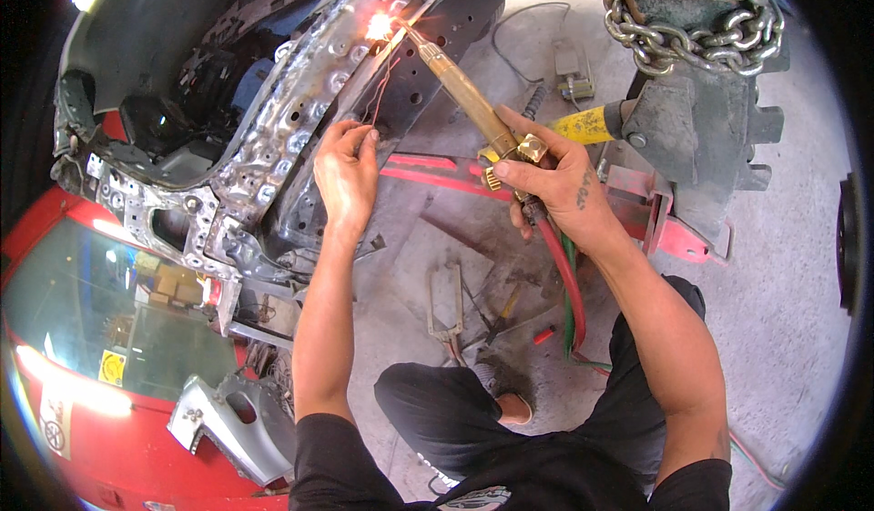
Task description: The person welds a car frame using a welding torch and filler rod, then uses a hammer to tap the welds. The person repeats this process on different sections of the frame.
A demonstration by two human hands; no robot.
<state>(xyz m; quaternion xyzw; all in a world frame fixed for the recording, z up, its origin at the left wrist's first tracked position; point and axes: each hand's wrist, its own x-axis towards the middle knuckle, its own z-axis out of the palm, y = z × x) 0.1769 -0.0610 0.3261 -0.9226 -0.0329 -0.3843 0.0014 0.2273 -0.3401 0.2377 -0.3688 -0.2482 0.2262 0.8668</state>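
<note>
My right hand (pixel 566 183) grips a brass gas torch (pixel 469 97) by its valve end, thumb and fingers wrapped round it. The torch's thin tip points up and left to a bright orange-white glow (pixel 381 27) on the edge of a bare-metal car body rail (pixel 314 101), dotted with spot marks. Pinched in my left hand (pixel 346 174) is a thin, bent copper-coloured filler rod (pixel 382 88), its far end close below the glow. A red hose (pixel 566 279) and a green one run down from the torch past my right wrist. Glare hides the exact spot being heated.
At upper right, a heavy chain (pixel 696 24) wraps a dark steel post, with a yellow cylinder (pixel 583 126) beside it. A red beam (pixel 428 167) crosses behind the torch. A locking clamp (pixel 445 302) lies on the floor. A red car (pixel 127 429) with a grey panel (pixel 238 429) stands at lower left.
</note>
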